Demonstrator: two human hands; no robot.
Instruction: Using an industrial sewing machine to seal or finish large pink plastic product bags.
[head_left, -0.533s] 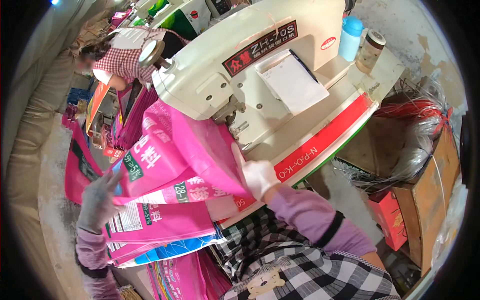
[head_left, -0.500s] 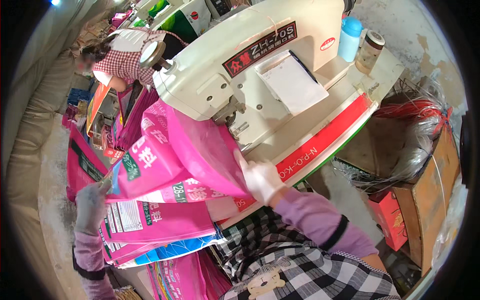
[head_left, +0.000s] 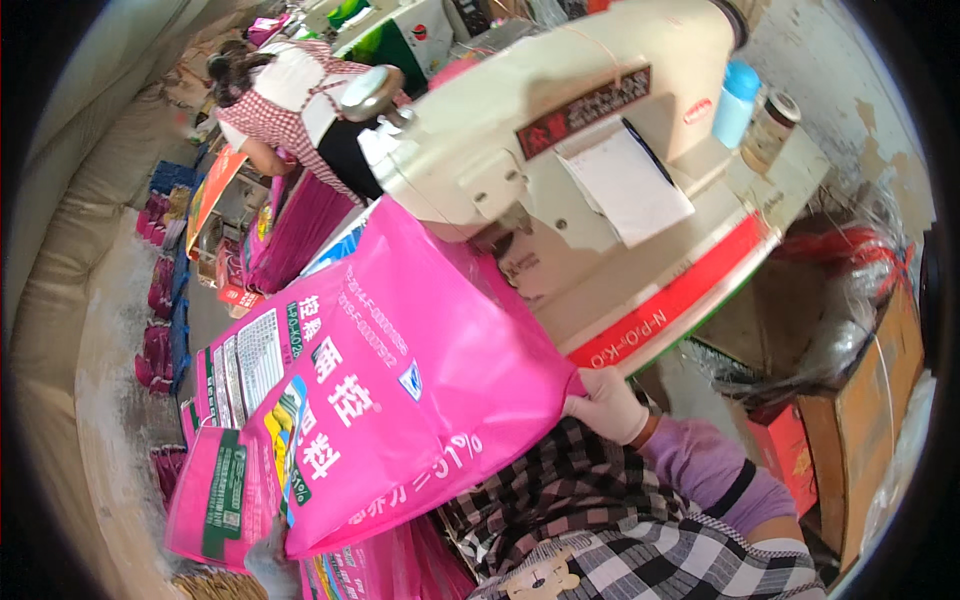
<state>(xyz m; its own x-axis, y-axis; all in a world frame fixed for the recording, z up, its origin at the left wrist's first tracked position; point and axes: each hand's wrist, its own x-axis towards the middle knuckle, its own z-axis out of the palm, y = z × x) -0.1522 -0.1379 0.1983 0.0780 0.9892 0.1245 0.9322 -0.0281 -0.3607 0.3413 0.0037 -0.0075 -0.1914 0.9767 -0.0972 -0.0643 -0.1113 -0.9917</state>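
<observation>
A large pink woven plastic bag [head_left: 440, 350] with white print is spread in front of me. Its upper edge lies under the head of a cream-coloured sewing machine [head_left: 620, 80]. My right hand [head_left: 612, 408], in a white glove, pinches the bag's right corner close to the machine bed [head_left: 690, 280]. Low on the left, my left hand [head_left: 268, 568] in a greyish glove is against the bag's lower edge. Motion smears it and the bag partly covers it, so its fingers do not show.
More pink bags [head_left: 400, 560] are stacked below. A notepad [head_left: 630, 185] with a pen is on the machine; a blue bottle [head_left: 737, 105] and a jar [head_left: 771, 132] stand behind. Right is a wooden box [head_left: 870, 420]. Another person [head_left: 300, 110] works at far left.
My left hand has moved down and toward me, and the bag is now spread wide with its printed face showing. My right hand has drawn its corner right and slightly down.
</observation>
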